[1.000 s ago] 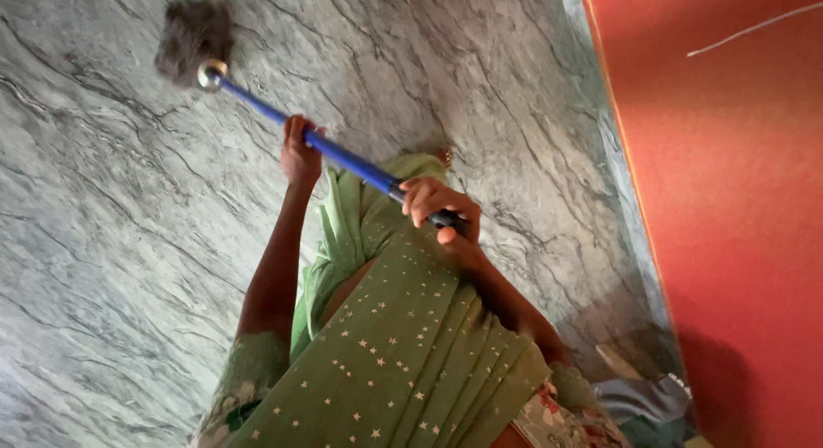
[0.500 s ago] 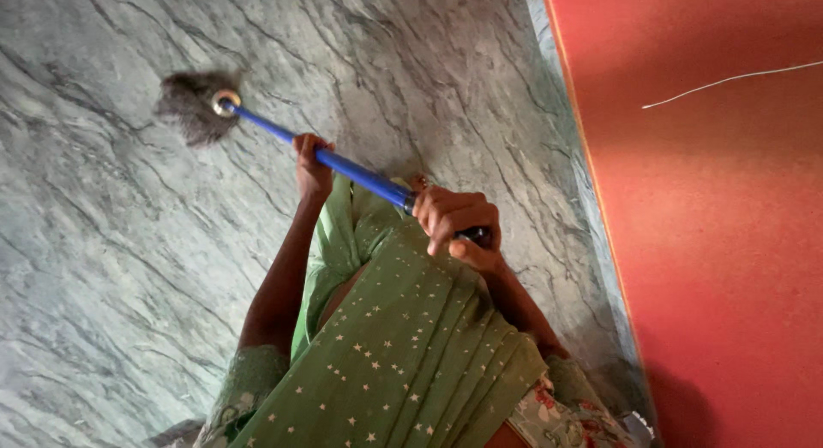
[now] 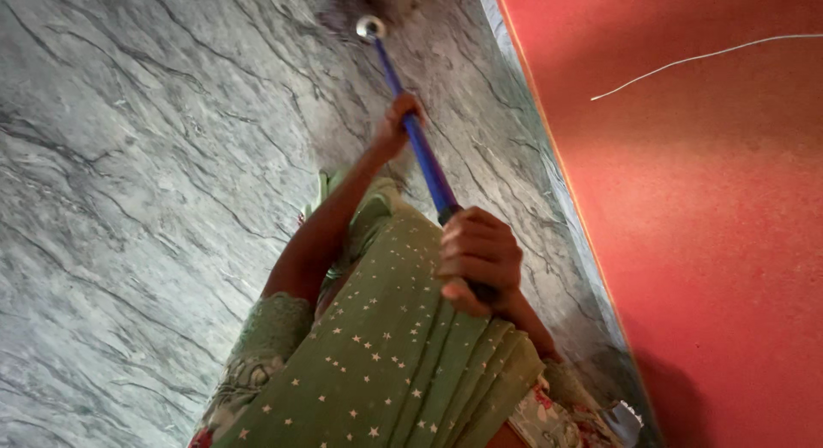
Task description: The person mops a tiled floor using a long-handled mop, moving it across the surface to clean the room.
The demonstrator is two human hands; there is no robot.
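Two hands hold one long blue mop pole with a black grip end [image 3: 420, 148]. The left hand [image 3: 396, 126] is high up on the pole, with its fingers curled tight around the blue part. The right hand [image 3: 476, 259] is lower down, close to the body, and its fingers are wrapped all the way around the black grip end, so that end is mostly hidden. The pole points up and away, toward the top of the view. At its far end sits a shiny round metal cap [image 3: 370, 26], and just past that is the dark fluffy mop head [image 3: 347, 2], which lies on the grey marble floor with dark wavy lines [image 3: 146, 174]. Only a bit of the mop head shows, because it is cut off at the top edge. The mop head is near the red painted wall [image 3: 711, 225], close to where floor and wall meet. A thin white cord [image 3: 686, 60] runs across the wall. The person wears a green cloth with little gold stars [image 3: 386, 354]. To do this well, I think both hands should keep a firm hold, press the mop head flat on the floor, and push in slow, even strokes along the wall edge without bumping the wall.
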